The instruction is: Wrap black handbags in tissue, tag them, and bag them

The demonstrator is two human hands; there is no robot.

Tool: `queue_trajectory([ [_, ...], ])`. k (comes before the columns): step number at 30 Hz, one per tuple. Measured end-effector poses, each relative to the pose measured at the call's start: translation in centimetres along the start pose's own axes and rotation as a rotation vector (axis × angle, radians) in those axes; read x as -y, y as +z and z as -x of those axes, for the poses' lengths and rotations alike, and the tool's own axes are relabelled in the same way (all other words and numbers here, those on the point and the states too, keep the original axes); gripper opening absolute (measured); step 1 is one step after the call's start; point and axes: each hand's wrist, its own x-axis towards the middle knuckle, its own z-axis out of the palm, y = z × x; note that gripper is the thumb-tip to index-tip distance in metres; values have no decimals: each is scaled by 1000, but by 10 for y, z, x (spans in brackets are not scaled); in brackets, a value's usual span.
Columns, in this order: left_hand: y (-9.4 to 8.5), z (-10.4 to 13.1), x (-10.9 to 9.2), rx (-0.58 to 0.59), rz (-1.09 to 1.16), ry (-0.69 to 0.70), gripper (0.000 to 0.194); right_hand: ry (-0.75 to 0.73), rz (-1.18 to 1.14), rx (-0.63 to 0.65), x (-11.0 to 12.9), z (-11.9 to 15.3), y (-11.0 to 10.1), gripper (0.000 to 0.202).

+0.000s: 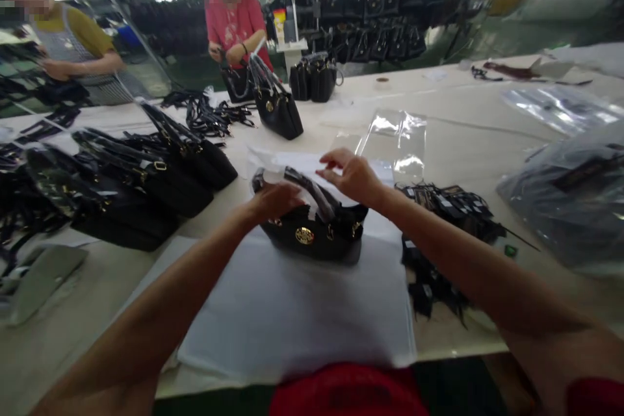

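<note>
Here, black handbag (322,244) under left hand (277,200), grip unclear, right hand (357,177) near bag's top, fingers (332,176) apart.

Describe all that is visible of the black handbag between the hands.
The black handbag stands upright on white sheets and looks leathery. Its front bears a gold emblem; golden hardware shows near the top. The raised handles seem wrapped in plastic. The left hand appears to touch its top; the right hand seems apart.
</note>
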Motion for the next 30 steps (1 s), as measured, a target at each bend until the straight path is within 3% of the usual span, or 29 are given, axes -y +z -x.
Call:
queue_trajectory([
  [2,0,4,-2,38,-85,-26,30,-179,91,-199,-1,33,-10,12],
  [5,2,14,-5,106,-185,11,32,-316,97,-217,-23,110,-3,11],
  [8,12,25,-5,171,-263,54,23,-75,164,-200,-69,210,34,13],
  [10,20,28,-3,178,-294,77,20,98,175,-115,-103,271,63,16],
  [11,24,28,-3,178,-304,82,19,155,159,-86,-118,294,74,18],
  [13,29,26,-3,183,-314,84,20,279,131,-174,-142,319,83,26],
  [15,31,23,-3,187,-327,78,22,416,133,-350,-163,312,72,33],
  [17,32,21,-4,194,-369,65,22,540,161,-498,-184,281,47,41],
  [20,31,20,-6,220,-463,54,21,643,197,-546,-220,223,6,49],
  [22,30,20,-6,239,-499,56,21,676,189,-543,-241,194,-9,48],
  [27,28,21,-6,241,-499,93,16,759,118,-464,-265,174,-9,12],
  [30,26,20,-6,254,-489,110,14,775,48,-418,-260,180,-2,15],
])
